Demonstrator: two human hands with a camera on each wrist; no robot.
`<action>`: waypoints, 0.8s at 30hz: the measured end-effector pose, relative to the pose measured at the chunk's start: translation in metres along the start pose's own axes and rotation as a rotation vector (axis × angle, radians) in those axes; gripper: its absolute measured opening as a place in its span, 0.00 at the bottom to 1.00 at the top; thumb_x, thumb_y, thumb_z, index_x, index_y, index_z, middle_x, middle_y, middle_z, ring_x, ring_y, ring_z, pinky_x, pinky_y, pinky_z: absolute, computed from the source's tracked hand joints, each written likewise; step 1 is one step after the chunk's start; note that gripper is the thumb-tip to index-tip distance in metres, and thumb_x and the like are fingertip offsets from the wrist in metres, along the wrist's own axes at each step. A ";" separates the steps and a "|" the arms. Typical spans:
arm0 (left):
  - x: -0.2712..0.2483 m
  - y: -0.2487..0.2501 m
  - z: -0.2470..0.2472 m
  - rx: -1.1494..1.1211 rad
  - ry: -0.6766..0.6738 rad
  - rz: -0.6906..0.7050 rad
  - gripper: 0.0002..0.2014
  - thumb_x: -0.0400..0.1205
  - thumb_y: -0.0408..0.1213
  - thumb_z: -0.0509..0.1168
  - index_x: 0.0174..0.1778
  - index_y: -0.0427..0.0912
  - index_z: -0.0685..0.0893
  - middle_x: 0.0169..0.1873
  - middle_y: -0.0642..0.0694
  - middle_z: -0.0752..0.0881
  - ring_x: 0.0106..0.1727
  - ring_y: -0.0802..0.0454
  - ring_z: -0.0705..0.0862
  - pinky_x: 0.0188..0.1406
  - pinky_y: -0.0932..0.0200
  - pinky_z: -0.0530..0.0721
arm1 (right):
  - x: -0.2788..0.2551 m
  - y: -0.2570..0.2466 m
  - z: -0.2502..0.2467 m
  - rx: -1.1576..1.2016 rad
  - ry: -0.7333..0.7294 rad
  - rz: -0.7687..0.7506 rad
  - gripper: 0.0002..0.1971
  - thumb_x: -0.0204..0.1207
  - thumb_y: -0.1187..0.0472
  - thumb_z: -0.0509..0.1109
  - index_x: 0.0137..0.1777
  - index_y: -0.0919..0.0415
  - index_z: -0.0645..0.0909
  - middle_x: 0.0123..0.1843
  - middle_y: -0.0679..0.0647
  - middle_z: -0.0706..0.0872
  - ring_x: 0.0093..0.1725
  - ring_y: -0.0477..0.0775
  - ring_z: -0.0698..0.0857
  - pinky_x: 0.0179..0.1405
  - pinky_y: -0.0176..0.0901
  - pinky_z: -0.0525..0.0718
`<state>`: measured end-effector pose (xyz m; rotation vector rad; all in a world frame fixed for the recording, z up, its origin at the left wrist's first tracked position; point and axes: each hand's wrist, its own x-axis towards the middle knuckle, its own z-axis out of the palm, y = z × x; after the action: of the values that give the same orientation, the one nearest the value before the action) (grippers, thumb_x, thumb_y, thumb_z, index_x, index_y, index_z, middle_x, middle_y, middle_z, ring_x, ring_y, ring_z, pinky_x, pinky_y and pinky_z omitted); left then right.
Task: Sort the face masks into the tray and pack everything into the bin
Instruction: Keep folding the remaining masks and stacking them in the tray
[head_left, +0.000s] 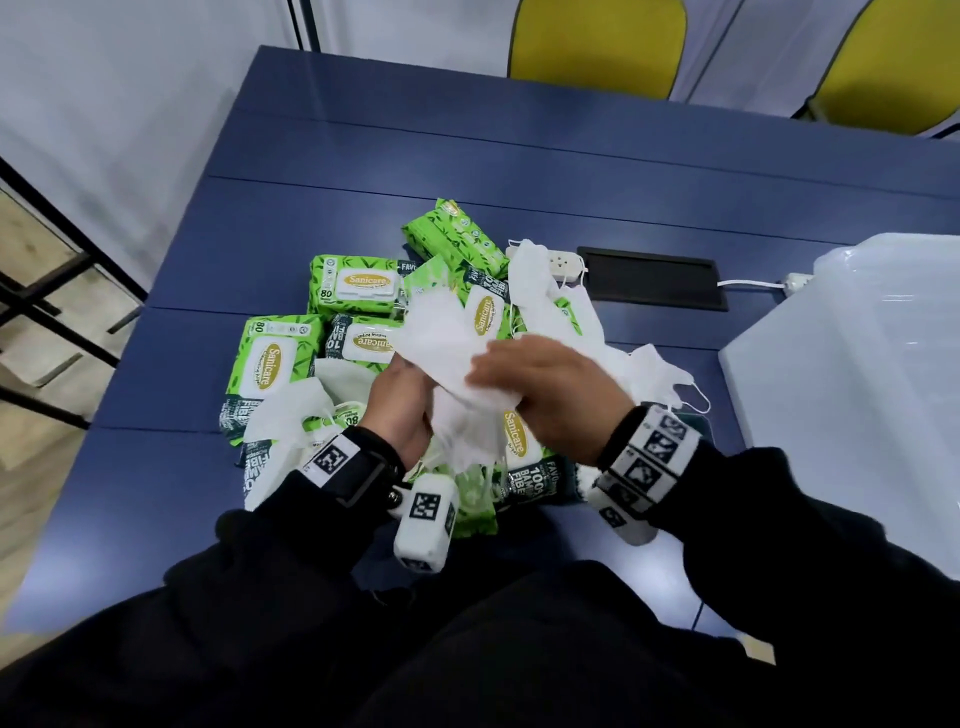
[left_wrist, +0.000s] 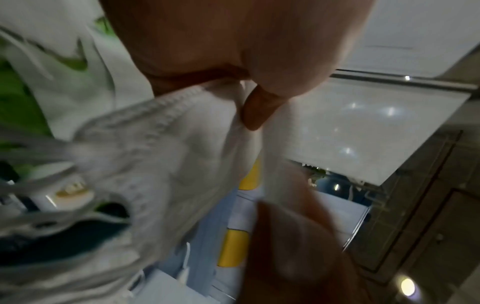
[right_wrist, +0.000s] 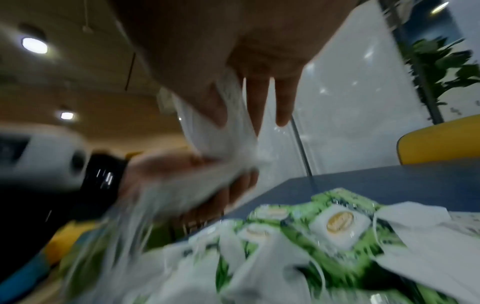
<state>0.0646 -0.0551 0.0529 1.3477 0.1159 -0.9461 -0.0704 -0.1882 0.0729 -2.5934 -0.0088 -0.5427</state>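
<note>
- Head view: my left hand (head_left: 402, 410) and right hand (head_left: 540, 382) meet over the heap, both closed on the same bunch of white face masks (head_left: 447, 343). I judge I hold it up off the pile so the ear loops hang free and it comes away from the wipes.
- More loose masks (head_left: 550, 296) lie tangled on and beside the green wipe packs (head_left: 356, 283) on the blue table (head_left: 363, 156); I count about seven packs showing, some half buried. The masks overlap too much for a count.
- The translucent bin (head_left: 852, 364) sits at my right, well apart from the heap, probably placed within easy reach. I see one bin, and I cannot tell which item is the tray.
- Two yellow chairs (head_left: 597, 47) stand beyond the table; one power strip (head_left: 558, 262) lies by the black cable hatch (head_left: 652, 278).
- Left wrist view: blurred, but my thumb and fingers (left_wrist: 255, 111) pinch a stitched mask edge (left_wrist: 166, 115), a narrow grip.
- Right wrist view: my fingers (right_wrist: 283, 102) reach down over the white bunch (right_wrist: 223, 131) with the thumb behind it, holding it lightly; one left hand (right_wrist: 182, 170) grips below.
</note>
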 end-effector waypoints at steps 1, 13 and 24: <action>0.000 0.005 0.003 -0.043 0.006 -0.004 0.11 0.86 0.26 0.62 0.62 0.35 0.83 0.46 0.32 0.92 0.38 0.41 0.92 0.39 0.48 0.91 | -0.005 0.002 0.009 -0.071 -0.095 -0.048 0.17 0.78 0.62 0.66 0.63 0.59 0.90 0.68 0.57 0.88 0.71 0.62 0.85 0.67 0.64 0.83; -0.018 -0.002 0.000 -0.115 -0.126 -0.070 0.16 0.87 0.36 0.66 0.71 0.39 0.85 0.59 0.36 0.91 0.57 0.37 0.91 0.63 0.38 0.87 | 0.021 -0.003 0.018 0.276 0.070 0.645 0.34 0.65 0.53 0.86 0.70 0.51 0.78 0.58 0.48 0.78 0.46 0.36 0.77 0.53 0.38 0.80; 0.008 -0.021 -0.027 -0.231 -0.046 -0.093 0.20 0.86 0.25 0.61 0.76 0.38 0.79 0.67 0.35 0.88 0.68 0.34 0.87 0.71 0.33 0.82 | 0.017 0.003 0.009 0.845 0.166 0.984 0.07 0.77 0.74 0.75 0.50 0.65 0.84 0.36 0.52 0.87 0.31 0.48 0.86 0.24 0.42 0.84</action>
<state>0.0685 -0.0346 0.0248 1.1150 0.2471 -1.0091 -0.0509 -0.1885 0.0705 -1.4588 0.8446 -0.2681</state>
